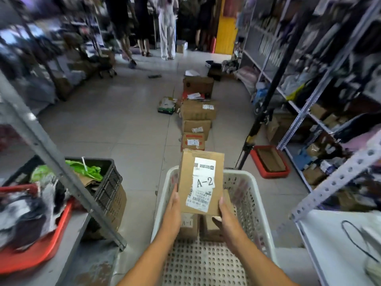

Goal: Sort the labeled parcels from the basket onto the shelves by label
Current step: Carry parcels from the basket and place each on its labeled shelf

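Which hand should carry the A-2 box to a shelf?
Right, marginally. Both hands hold the A-2 box over the basket; the right hand cups its bottom corner, bearing its weight, while the left hand only steadies the side.

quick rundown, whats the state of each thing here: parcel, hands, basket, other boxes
A-2 parcel: held up above the basket, label facing the camera
left hand: grips the parcel's left edge
right hand: grips its lower right corner
white basket: on the floor, two more parcels lying at its far end
boxes on the floor: closed, in a row beyond the basket
black crate: open, holding cardboard and green plastic
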